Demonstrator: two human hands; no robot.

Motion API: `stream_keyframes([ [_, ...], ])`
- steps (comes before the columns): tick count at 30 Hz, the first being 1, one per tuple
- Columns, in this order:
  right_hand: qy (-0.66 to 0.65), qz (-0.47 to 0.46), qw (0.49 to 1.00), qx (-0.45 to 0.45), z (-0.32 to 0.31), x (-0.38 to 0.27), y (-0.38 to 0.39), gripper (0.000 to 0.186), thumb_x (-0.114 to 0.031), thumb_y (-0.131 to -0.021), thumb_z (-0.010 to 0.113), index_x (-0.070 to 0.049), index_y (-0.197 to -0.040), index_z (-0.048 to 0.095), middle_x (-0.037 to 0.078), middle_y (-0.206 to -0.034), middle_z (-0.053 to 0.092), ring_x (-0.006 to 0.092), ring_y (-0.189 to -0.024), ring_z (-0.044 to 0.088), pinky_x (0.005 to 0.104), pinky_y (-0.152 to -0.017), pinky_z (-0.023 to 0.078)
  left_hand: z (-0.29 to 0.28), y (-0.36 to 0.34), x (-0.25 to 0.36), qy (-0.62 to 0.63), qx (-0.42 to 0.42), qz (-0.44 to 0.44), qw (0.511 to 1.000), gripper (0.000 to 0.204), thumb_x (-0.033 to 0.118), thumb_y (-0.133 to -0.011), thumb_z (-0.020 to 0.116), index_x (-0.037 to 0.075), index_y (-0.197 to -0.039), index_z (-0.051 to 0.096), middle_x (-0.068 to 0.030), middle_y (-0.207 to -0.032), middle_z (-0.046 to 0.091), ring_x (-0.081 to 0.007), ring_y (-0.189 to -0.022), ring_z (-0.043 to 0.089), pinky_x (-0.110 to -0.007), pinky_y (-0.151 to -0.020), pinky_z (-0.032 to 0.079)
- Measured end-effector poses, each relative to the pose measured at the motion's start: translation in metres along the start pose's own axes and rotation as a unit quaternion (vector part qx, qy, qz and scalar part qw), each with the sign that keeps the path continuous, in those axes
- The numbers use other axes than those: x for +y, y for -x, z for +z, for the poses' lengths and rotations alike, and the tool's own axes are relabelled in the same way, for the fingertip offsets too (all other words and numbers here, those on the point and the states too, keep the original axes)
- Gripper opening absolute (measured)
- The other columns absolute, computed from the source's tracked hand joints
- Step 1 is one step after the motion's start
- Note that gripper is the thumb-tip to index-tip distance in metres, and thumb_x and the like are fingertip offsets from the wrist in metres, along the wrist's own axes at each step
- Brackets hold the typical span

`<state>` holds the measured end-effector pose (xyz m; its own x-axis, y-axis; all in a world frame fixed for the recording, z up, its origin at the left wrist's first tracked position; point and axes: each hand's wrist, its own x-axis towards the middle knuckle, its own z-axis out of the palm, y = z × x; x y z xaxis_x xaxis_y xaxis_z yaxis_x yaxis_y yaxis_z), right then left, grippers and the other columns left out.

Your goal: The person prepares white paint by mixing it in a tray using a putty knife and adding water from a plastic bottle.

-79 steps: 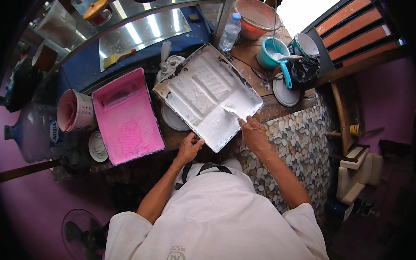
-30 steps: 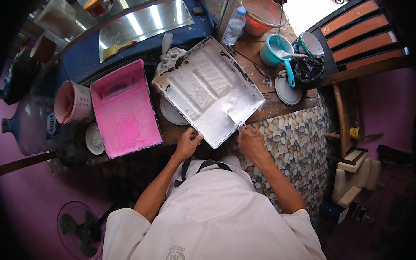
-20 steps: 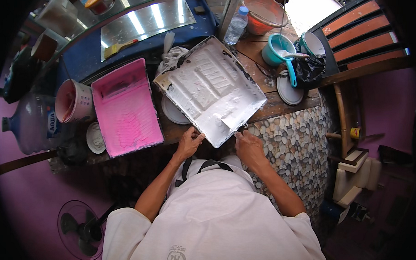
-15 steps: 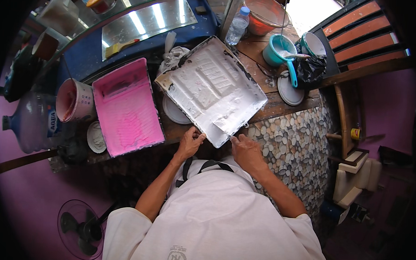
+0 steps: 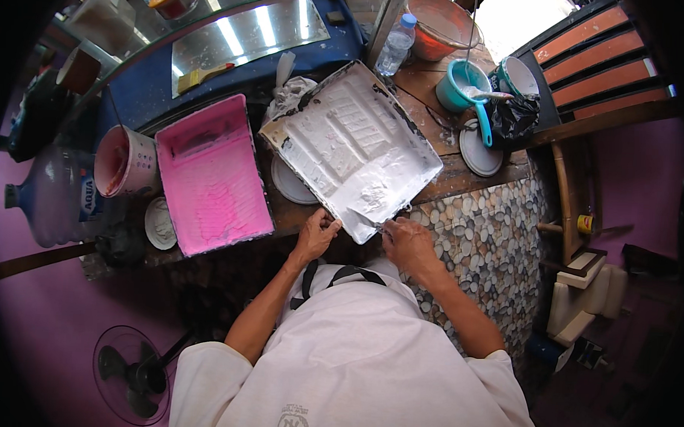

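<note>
A paint roller tray (image 5: 293,145) coated in thick white paint lies at an angle on the table in front of me, its nearest corner pointing at my body. My left hand (image 5: 315,235) pinches the tray's near left edge. Beside that near corner, my right hand (image 5: 410,246) is closed around the handle of a scraper (image 5: 367,218), the handle mostly hidden by my fingers. Its flat blade rests in the white paint inside the corner, below a smeared heap. To the left lies a pink roller tray (image 5: 215,175) spread with pink paint.
White pails (image 5: 125,164) and a large water bottle (image 5: 52,200) stand left. A brush (image 5: 200,78) lies beyond. At the right back are a small bottle (image 5: 397,46), an orange bucket (image 5: 439,25), a turquoise dipper (image 5: 455,89) and a lid (image 5: 480,152).
The scraper blade has shifted slightly toward the tray's near corner, and the right hand has turned a little with it. The left hand keeps its hold. The whole view has drifted slightly.
</note>
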<state>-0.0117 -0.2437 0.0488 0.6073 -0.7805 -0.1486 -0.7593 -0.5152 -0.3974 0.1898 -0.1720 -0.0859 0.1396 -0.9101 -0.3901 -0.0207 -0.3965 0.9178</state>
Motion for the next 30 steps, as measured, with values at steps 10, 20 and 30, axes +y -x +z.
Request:
stream_keyframes([
  [10, 0.009, 0.058, 0.998, -0.012, -0.009, 0.013, -0.012, 0.016, -0.013, -0.08, 0.06, -0.002, -0.089, 0.066, 0.018, -0.085, 0.064, 0.0359, -0.082, 0.061, 0.0451, -0.075, 0.049, 0.0, -0.001, -0.004, 0.009, 0.003, 0.002, 1.0, 0.024, 0.021, -0.089, 0.064, -0.001, -0.096, 0.057, -0.0067, -0.077, 0.063, -0.0116, -0.065, 0.06, -0.026, -0.059, 0.049],
  [20, -0.011, 0.05, 0.999, -0.012, 0.013, 0.013, -0.025, 0.016, -0.014, -0.079, 0.061, -0.003, -0.09, 0.067, 0.019, -0.08, 0.064, 0.0349, -0.081, 0.063, 0.045, -0.076, 0.05, 0.001, 0.0, 0.003, -0.002, -0.001, -0.006, 1.0, 0.024, 0.021, -0.089, 0.064, -0.001, -0.097, 0.058, -0.0059, -0.077, 0.062, -0.0107, -0.065, 0.059, -0.026, -0.061, 0.049],
  [30, -0.026, -0.01, 0.999, 0.038, -0.006, 0.018, -0.021, 0.013, -0.014, -0.079, 0.058, -0.002, -0.079, 0.065, 0.019, -0.073, 0.063, 0.0381, -0.07, 0.063, 0.0454, -0.067, 0.052, 0.001, -0.001, -0.003, -0.003, 0.003, -0.004, 1.0, 0.024, 0.021, -0.089, 0.064, -0.001, -0.097, 0.058, -0.0064, -0.077, 0.062, -0.011, -0.066, 0.06, -0.026, -0.061, 0.049],
])
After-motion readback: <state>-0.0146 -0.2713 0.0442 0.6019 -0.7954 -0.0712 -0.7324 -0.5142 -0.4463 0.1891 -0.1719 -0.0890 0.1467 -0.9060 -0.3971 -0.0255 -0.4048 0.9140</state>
